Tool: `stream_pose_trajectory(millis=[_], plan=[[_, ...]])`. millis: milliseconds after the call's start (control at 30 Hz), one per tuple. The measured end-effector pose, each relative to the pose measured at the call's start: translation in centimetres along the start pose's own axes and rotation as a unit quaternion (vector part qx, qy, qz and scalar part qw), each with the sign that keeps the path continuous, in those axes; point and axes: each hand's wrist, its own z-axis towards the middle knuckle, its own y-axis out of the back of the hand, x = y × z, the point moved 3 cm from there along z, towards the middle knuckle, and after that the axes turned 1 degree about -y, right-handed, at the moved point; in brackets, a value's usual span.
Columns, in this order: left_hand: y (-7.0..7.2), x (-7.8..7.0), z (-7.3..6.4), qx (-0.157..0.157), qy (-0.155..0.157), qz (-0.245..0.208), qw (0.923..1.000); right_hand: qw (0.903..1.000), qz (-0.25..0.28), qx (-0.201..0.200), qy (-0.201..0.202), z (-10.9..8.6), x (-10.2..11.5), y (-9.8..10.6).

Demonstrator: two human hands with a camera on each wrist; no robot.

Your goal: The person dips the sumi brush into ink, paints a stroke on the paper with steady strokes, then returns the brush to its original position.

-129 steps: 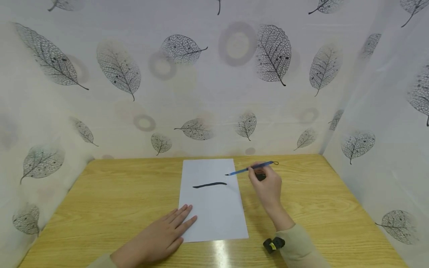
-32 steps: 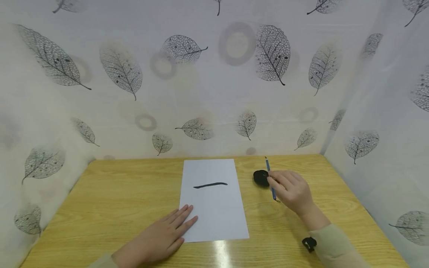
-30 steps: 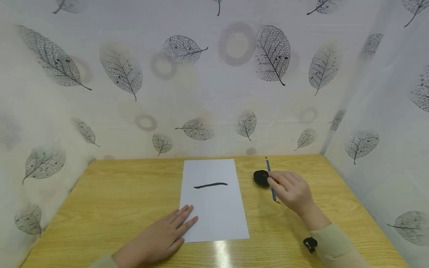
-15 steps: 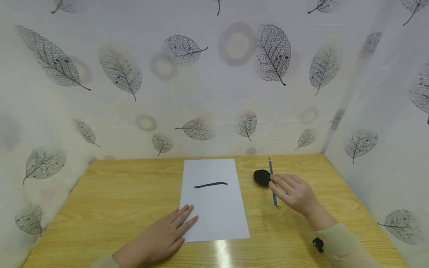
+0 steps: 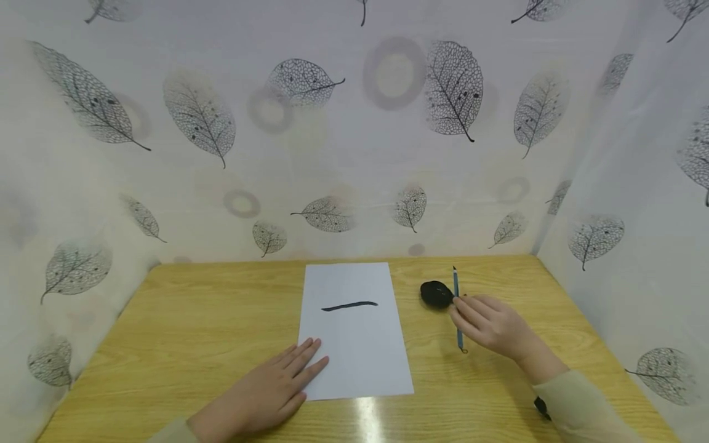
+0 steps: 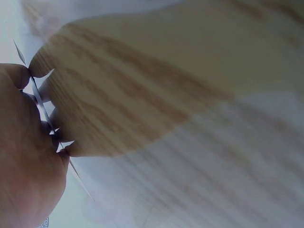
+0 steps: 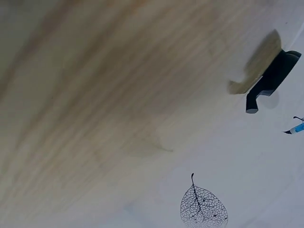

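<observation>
My left hand (image 5: pixel 271 387) rests flat with spread fingers on the lower left of a white paper sheet (image 5: pixel 362 357), holding it down. One black ink stroke (image 5: pixel 350 305) crosses the sheet. To the right of the paper, my right hand (image 5: pixel 493 323) pinches a blue writing brush (image 5: pixel 456 282) at mid-handle between thumb and fingers. The brush's dark tip points to the table's far edge, its hanging loop toward me. Just left of those fingertips is a small rounded black ink dish (image 5: pixel 436 295). In the right wrist view the brush tip (image 7: pixel 288 132) shows apart from the dish (image 7: pixel 273 76).
The wooden table (image 5: pixel 210 320) carries the paper and dish. A pale curtain (image 5: pixel 332 147) printed with leaves and rings surrounds it at the back and sides. Something small and black (image 5: pixel 541 407) shows by the right sleeve.
From over the paper, my right hand took the brush to the ink dish and turned its tip away from me. Lately it has shifted slightly right and nearer me. My left hand stays put.
</observation>
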Motion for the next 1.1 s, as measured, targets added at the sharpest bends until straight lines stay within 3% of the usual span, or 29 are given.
stream_pose_trajectory(millis=[167,500,867,1100], plan=[[0.0,0.0,0.0,0.001,0.002,-0.001,1.0,0.9996,0.004,0.016,0.021,-1.3,0.2,-0.3],[-0.2,0.0,0.0,0.009,0.006,-0.008,0.9999,0.99,-0.024,0.11,0.084,-2.6,1.2,-0.5],[-0.3,0.0,0.1,0.027,0.014,-0.022,0.9993,0.9898,-0.01,0.111,0.088,-3.2,1.3,-0.7],[-0.2,0.0,0.0,0.012,0.01,-0.011,0.9998,0.9861,-0.015,0.13,0.103,-3.4,1.5,-0.7]])
